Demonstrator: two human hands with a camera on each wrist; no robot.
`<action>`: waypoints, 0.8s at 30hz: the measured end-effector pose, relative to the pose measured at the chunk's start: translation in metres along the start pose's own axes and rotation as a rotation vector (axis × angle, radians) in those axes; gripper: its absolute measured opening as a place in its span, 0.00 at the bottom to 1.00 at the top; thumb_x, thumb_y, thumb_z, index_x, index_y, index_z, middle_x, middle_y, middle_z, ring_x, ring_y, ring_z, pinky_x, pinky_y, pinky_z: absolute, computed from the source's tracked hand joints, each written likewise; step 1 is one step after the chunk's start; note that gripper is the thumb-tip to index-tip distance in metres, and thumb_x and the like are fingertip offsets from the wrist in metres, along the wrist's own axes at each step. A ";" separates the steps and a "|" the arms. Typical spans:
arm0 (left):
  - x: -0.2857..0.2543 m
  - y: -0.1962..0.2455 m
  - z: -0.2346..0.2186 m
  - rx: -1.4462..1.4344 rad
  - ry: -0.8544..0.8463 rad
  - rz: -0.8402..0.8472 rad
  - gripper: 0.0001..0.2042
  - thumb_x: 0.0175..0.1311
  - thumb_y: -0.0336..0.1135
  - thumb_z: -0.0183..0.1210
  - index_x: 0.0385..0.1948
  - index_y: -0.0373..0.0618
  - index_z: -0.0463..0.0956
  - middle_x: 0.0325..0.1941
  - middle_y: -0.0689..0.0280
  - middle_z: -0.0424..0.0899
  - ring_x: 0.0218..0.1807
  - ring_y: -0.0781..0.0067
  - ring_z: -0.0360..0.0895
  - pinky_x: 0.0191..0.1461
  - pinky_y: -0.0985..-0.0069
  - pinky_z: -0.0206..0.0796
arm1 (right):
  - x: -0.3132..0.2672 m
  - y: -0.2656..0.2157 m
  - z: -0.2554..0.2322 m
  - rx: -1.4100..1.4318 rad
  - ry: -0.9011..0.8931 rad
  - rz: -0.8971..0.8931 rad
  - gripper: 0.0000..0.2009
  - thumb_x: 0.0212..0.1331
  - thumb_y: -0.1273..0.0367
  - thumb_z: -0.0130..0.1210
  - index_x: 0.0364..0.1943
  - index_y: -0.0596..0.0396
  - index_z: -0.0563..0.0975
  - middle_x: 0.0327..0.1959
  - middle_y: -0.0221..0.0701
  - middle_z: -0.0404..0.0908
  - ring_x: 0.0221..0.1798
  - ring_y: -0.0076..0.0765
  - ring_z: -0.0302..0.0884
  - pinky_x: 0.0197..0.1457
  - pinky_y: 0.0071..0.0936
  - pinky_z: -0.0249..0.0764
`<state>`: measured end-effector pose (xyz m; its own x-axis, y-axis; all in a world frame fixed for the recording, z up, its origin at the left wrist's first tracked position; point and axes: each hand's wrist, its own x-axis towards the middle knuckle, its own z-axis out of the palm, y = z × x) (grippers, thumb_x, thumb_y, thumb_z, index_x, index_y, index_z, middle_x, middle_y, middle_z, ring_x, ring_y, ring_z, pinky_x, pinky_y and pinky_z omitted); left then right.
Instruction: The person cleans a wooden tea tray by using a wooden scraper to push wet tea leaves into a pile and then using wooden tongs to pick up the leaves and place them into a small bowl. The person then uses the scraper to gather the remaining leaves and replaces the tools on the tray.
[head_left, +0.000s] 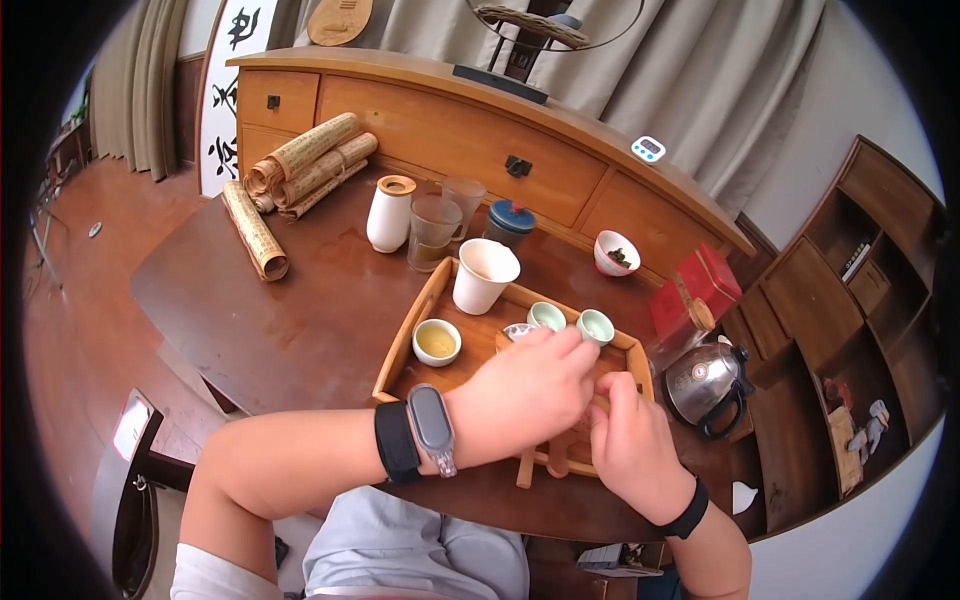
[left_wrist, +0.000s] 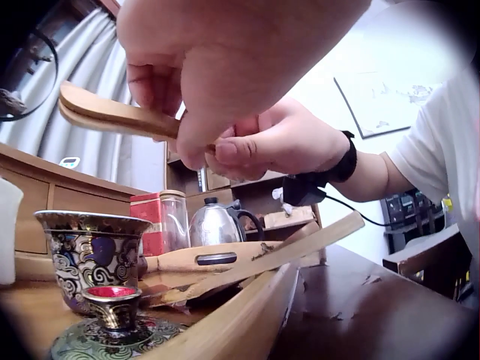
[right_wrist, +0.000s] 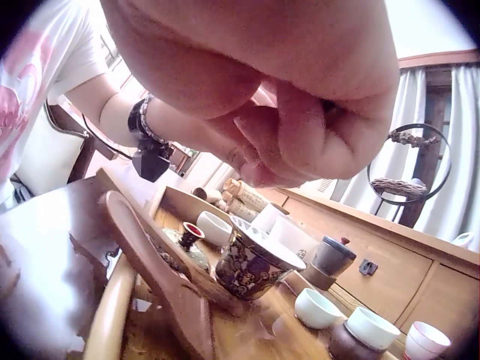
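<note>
Wooden tea tongs [left_wrist: 112,118], two thin curved arms lying together, stick out from the fingers of my left hand [head_left: 530,385] over the tea tray [head_left: 408,335]. My right hand [head_left: 635,445] pinches them at the other end, its thumb close against the left fingers; that end is mostly hidden. Below the hands a dark patterned cup [right_wrist: 255,259] stands on the tray beside its patterned lid [left_wrist: 112,326] with a red-topped knob. Two pale green cups [head_left: 546,317] sit just beyond my left hand. A white cup of yellow tea [head_left: 437,343] is to its left.
A white pitcher [head_left: 486,278] stands on the tray. A wooden scoop [right_wrist: 142,247] and a wooden stick [left_wrist: 322,232] cross its near edge. A steel kettle [head_left: 702,380], glass jar and red box [head_left: 697,287] stand right; scrolls [head_left: 310,165] lie far left.
</note>
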<state>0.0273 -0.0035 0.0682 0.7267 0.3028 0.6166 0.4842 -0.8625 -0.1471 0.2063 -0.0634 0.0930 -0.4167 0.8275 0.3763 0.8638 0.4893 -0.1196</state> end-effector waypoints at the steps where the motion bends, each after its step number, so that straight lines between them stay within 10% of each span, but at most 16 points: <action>1: 0.000 -0.009 -0.002 -0.053 0.111 -0.028 0.15 0.46 0.39 0.62 0.36 0.42 0.79 0.40 0.65 0.74 0.42 0.67 0.71 0.44 0.71 0.64 | 0.005 -0.001 0.001 0.000 -0.007 -0.003 0.12 0.56 0.78 0.53 0.43 0.61 0.66 0.30 0.49 0.76 0.36 0.62 0.76 0.36 0.47 0.71; 8: -0.019 -0.093 -0.018 -0.244 0.596 -0.440 0.09 0.56 0.37 0.65 0.33 0.43 0.81 0.36 0.61 0.75 0.39 0.62 0.73 0.41 0.69 0.68 | 0.043 -0.002 0.012 -0.115 -0.033 -0.154 0.09 0.57 0.73 0.55 0.38 0.59 0.67 0.26 0.41 0.76 0.29 0.49 0.76 0.32 0.40 0.71; 24: -0.066 -0.172 0.030 -0.413 0.491 -0.906 0.16 0.67 0.41 0.55 0.26 0.36 0.78 0.30 0.56 0.72 0.31 0.59 0.72 0.38 0.68 0.65 | 0.101 -0.029 0.014 -0.434 -0.249 -0.431 0.08 0.61 0.66 0.53 0.30 0.53 0.69 0.23 0.31 0.71 0.24 0.32 0.75 0.27 0.26 0.71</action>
<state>-0.0892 0.1374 0.0300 -0.1299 0.7750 0.6184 0.4730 -0.4997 0.7256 0.1349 0.0101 0.1217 -0.7588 0.6466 0.0781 0.6190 0.6787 0.3953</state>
